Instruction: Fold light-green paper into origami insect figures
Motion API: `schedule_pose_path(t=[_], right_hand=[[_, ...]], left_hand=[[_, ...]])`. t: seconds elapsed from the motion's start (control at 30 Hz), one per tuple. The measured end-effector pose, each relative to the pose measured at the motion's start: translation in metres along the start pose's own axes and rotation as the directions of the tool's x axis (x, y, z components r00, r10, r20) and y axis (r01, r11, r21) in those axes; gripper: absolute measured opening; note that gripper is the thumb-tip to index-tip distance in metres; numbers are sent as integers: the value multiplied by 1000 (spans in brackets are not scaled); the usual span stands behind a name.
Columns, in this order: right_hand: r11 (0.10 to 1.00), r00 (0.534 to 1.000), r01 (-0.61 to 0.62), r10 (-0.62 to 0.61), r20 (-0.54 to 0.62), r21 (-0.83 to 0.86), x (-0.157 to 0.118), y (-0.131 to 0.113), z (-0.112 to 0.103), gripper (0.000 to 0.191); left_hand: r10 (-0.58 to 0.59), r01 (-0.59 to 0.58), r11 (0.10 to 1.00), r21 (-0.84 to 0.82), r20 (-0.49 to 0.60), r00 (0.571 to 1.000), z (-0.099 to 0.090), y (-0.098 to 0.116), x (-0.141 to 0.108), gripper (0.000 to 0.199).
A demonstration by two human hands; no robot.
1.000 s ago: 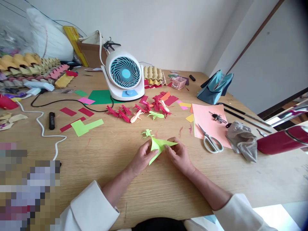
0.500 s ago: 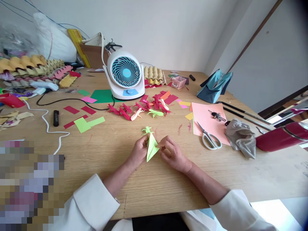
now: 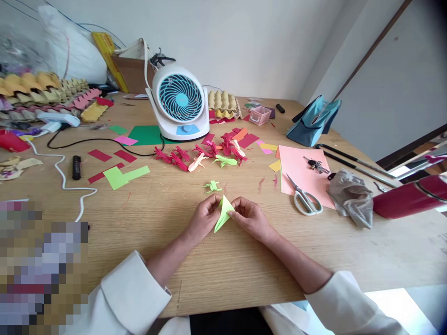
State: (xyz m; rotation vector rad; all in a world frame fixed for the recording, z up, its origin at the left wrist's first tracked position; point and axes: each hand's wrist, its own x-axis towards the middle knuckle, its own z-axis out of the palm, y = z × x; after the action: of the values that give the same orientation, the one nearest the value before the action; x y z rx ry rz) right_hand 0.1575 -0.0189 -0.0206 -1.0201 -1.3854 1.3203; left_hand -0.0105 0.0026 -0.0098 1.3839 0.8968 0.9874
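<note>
A folded light green paper [image 3: 224, 213], pointed at top and bottom, is between my two hands above the wooden table [image 3: 195, 274]. My left hand [image 3: 206, 216] pinches its left edge. On the other side, my right hand [image 3: 249, 217] has its thumb and fingers closed on the right corner. Just beyond the paper lies a small green folded figure [image 3: 213, 187] with thin limbs. Farther back sits a row of folded figures: several red ones [image 3: 179, 160], a pale peach one [image 3: 198, 162] and another green one [image 3: 225, 161].
A white fan [image 3: 181, 102] stands behind the figures. To the right are scissors [image 3: 304, 197] on pink paper [image 3: 300, 163], a grey cloth [image 3: 351, 197] and a red bottle [image 3: 408, 197]. Green scraps [image 3: 120, 178] and a black marker [image 3: 76, 167] lie left.
My right thumb and fingers have closed onto the green paper's right corner. The paper has turned slightly and looks narrower. The whole view has shifted a little.
</note>
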Motion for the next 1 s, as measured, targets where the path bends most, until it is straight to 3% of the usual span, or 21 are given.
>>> schedule_pose_path(t=[0.17, 0.27, 0.47, 0.67, 1.0], right_hand=[[999, 995, -1, 5, -95, 39, 2, -1, -1, 39], [999, 996, 10, -5, -90, 51, 2, -2, -1, 39], [1000, 996, -8, 8, -86, -4, 1, 0, -3, 37], [1000, 994, 1, -4, -106, -24, 1, 1, -3, 38], [999, 994, -26, 30, -107, 32, 1, 7, -3, 36]], left_hand=[[-64, 70, 995, -74, 81, 995, -2, 2, -2, 36], [-76, 76, 997, -2, 51, 996, 0, -2, -1, 32], [0, -7, 988, 156, 46, 999, 1, -7, -3, 22], [146, -135, 892, 431, 7, 989, 1, -4, -5, 12], [140, -116, 932, 344, -46, 989, -4, -7, -1, 16]])
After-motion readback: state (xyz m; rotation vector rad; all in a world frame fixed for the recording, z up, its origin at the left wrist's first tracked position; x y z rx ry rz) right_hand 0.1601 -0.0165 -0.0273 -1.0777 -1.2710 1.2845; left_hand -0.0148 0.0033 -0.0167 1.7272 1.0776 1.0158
